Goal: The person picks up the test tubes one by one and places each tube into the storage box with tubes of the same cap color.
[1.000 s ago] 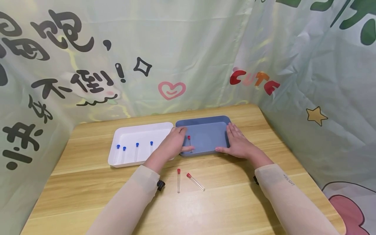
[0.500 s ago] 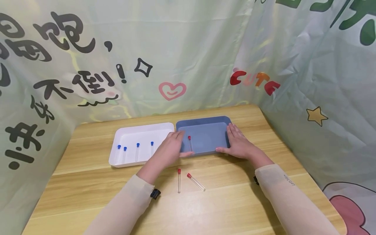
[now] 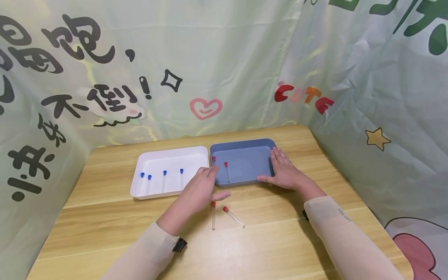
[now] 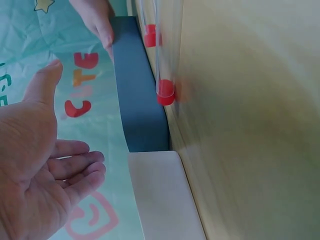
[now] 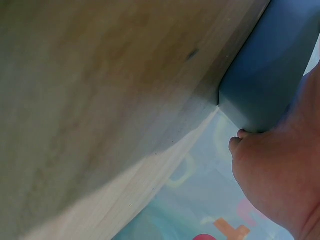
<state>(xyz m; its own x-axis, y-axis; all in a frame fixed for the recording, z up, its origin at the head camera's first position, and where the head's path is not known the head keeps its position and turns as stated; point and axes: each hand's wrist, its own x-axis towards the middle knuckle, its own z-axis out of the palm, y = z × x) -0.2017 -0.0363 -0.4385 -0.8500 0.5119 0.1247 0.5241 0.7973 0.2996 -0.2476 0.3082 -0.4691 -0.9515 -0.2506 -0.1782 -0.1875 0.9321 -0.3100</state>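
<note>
My left hand (image 3: 198, 188) hovers over the front of the trays, thumb spread from loosely bent fingers, holding nothing; the left wrist view shows its bare palm. My right hand (image 3: 286, 171) rests against the right end of the blue-grey tray (image 3: 250, 181), fingers straight along the side and thumb at the front edge. In that tray lie a red-capped test tube (image 3: 227, 173) and another red cap (image 3: 214, 159), its tube mostly hidden by my left hand. Two red-capped tubes lie on the table: an upright-lying one (image 3: 214, 217), partly under my left thumb, and a slanted one (image 3: 234, 217).
A white tray (image 3: 168, 152) stands left of the blue-grey one, close against it. Several blue-capped test tubes (image 3: 164, 181) lie inside it. The wooden table (image 3: 273, 241) is bounded by a printed fabric curtain (image 3: 231, 58) at the back and sides.
My left hand has drawn back from the blue-grey tray toward the table's front, uncovering a second red cap inside. My right hand stays at the tray's right end.
</note>
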